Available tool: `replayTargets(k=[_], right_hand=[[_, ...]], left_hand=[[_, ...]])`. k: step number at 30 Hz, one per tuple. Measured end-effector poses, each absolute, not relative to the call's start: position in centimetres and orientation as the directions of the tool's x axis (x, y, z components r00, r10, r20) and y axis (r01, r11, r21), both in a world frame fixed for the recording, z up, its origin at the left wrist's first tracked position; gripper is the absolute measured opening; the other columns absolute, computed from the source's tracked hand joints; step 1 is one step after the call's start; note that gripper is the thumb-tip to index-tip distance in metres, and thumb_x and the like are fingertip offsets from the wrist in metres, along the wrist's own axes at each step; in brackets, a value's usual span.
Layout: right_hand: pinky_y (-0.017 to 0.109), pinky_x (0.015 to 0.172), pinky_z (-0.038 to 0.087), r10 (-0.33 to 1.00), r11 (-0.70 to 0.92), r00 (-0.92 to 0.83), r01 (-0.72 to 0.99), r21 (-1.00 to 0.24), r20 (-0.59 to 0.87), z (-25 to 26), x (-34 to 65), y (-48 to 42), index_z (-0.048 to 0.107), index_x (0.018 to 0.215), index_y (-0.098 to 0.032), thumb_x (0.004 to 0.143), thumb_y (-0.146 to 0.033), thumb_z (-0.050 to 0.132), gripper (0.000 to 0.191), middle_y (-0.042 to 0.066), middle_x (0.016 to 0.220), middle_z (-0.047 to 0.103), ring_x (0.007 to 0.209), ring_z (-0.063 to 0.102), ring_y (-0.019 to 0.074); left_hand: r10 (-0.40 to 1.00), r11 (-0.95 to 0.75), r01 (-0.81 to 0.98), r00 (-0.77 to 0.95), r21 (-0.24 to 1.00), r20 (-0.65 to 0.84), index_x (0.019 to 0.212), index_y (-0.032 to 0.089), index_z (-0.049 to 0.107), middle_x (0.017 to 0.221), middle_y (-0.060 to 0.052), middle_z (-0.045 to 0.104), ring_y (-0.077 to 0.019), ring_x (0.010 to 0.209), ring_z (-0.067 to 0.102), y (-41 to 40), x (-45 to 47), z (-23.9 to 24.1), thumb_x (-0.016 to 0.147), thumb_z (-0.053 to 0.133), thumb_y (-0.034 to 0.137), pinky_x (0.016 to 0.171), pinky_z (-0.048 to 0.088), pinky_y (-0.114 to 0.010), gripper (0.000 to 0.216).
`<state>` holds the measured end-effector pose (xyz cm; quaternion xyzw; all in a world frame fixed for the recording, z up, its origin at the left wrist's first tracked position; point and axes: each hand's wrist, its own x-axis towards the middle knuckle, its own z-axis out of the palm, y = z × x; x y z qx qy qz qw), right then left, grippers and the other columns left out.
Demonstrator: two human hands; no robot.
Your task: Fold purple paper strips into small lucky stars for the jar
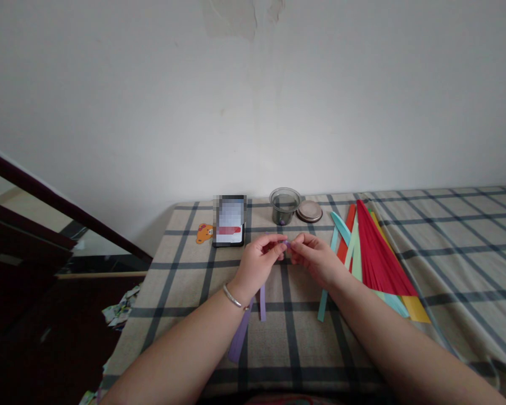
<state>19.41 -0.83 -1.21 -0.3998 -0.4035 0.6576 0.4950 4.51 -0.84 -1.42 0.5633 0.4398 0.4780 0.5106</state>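
My left hand point(262, 259) and my right hand point(314, 256) meet over the middle of the table, fingertips pinched together. Between them is a small purple piece of paper point(287, 244), mostly covered by the fingers, so its exact shape is hard to tell. Purple paper strips point(241, 337) lie on the cloth below and partly under my left wrist. Right of my right hand, a turquoise strip point(322, 304) lies slanted on the cloth. Just beyond my hands stands a clear plastic cup point(284, 206) with something small and purple at its bottom.
A fan of red paper strips point(382, 259) lies at the right with orange, green, blue and yellow ones. A round lid point(310, 211) sits beside the cup. A phone point(229, 220) stands by an orange bear cutout point(203, 233). The wall point(253, 112) rises behind the checked tablecloth point(185, 287).
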Motion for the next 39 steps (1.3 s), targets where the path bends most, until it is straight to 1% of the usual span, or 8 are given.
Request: replayTargets(k=[4, 8, 14, 21, 27, 29, 34, 39], right_hand=[[0.024, 0.056, 0.042, 0.97, -0.188, -0.206, -0.322, -0.928, -0.125, -1.0, 19.21, -0.96, 0.055, 0.06, -0.017, 0.058, -0.043, 0.078, 0.034, -0.003, 0.054, 0.059, 0.052, 0.053, 0.0088], [0.024, 0.057, 0.043, 0.978, -0.135, -0.188, -0.256, -0.957, -0.087, -1.2, 19.19, -1.0, 0.053, 0.061, -0.018, 0.06, -0.044, 0.076, 0.034, -0.003, 0.056, 0.058, 0.053, 0.053, 0.0095], [0.026, 0.06, 0.043, 0.982, 0.001, -0.19, -0.086, -0.996, 0.017, -1.74, 19.41, -0.92, 0.055, 0.065, -0.019, 0.067, -0.043, 0.07, 0.028, -0.002, 0.06, 0.058, 0.059, 0.054, 0.0121], [0.026, 0.06, 0.043, 0.98, -0.053, -0.195, -0.122, -0.991, -0.029, -1.48, 19.38, -0.9, 0.056, 0.066, -0.019, 0.066, -0.044, 0.071, 0.029, -0.003, 0.058, 0.057, 0.057, 0.053, 0.0115], [0.027, 0.059, 0.043, 0.988, -0.046, -0.153, -0.139, -0.989, -0.025, -1.0, 19.26, -1.02, 0.054, 0.063, -0.019, 0.06, -0.049, 0.074, 0.036, -0.003, 0.056, 0.057, 0.055, 0.053, 0.0113], [0.027, 0.058, 0.043, 0.99, -0.027, -0.144, -0.137, -0.99, -0.007, -1.0, 19.33, -0.99, 0.054, 0.062, -0.019, 0.061, -0.048, 0.073, 0.035, -0.003, 0.055, 0.057, 0.055, 0.052, 0.0115], [0.026, 0.056, 0.041, 0.992, 0.048, -0.11, -0.074, -0.996, 0.056, -1.13, 19.59, -0.88, 0.054, 0.063, -0.02, 0.066, -0.041, 0.071, 0.028, -0.002, 0.061, 0.057, 0.056, 0.051, 0.0115], [0.026, 0.055, 0.042, 0.993, 0.031, -0.108, -0.089, -0.996, 0.041, -1.12, 19.52, -0.93, 0.057, 0.072, -0.02, 0.068, -0.04, 0.07, 0.024, -0.002, 0.066, 0.057, 0.055, 0.05, 0.0105]], left_hand=[[0.984, -0.043, -0.063, 0.173, 0.997, 0.053, 0.092, 0.014, 0.068, 0.079, -0.004, 0.067, -0.0114, 0.064, 0.058, -0.91, 4.63, -1.28, 0.076, 0.064, 0.031, 0.065, 0.05, -0.025, 0.023], [0.982, 0.014, -0.161, 0.187, 0.987, 0.016, 0.087, 0.014, 0.066, 0.08, -0.003, 0.066, -0.0118, 0.069, 0.059, -0.96, 4.79, -1.37, 0.076, 0.064, 0.031, 0.069, 0.05, -0.026, 0.021], [0.981, -0.072, -0.095, 0.176, 0.993, 0.088, 0.079, 0.015, 0.062, 0.076, 0.0, 0.061, -0.0123, 0.072, 0.058, -0.92, 4.57, -1.67, 0.077, 0.064, 0.034, 0.07, 0.049, -0.025, 0.019], [0.986, 0.022, -0.207, 0.167, 0.978, 0.013, 0.082, 0.015, 0.061, 0.078, 0.0, 0.061, -0.0126, 0.074, 0.059, -0.81, 4.71, -1.86, 0.075, 0.065, 0.036, 0.073, 0.051, -0.027, 0.022], [0.975, -0.106, -0.081, 0.185, 0.991, 0.12, 0.09, 0.016, 0.062, 0.086, -0.003, 0.064, -0.0134, 0.077, 0.06, -0.9, 4.5, -1.52, 0.077, 0.063, 0.033, 0.075, 0.05, -0.028, 0.022], [0.976, -0.085, -0.099, 0.193, 0.991, 0.103, 0.092, 0.016, 0.062, 0.087, -0.003, 0.065, -0.0132, 0.077, 0.061, -0.89, 4.53, -1.53, 0.077, 0.063, 0.033, 0.074, 0.051, -0.028, 0.022], [0.992, 0.006, -0.177, 0.124, 0.984, 0.016, 0.082, 0.014, 0.063, 0.08, -0.002, 0.065, -0.0126, 0.071, 0.061, -0.59, 4.65, -1.91, 0.072, 0.069, 0.033, 0.072, 0.052, -0.029, 0.022], [0.99, -0.081, -0.071, 0.114, 0.994, 0.088, 0.083, 0.015, 0.066, 0.083, -0.004, 0.067, -0.0153, 0.076, 0.062, -0.46, 4.43, -2.19, 0.073, 0.067, 0.034, 0.075, 0.051, -0.031, 0.021]])
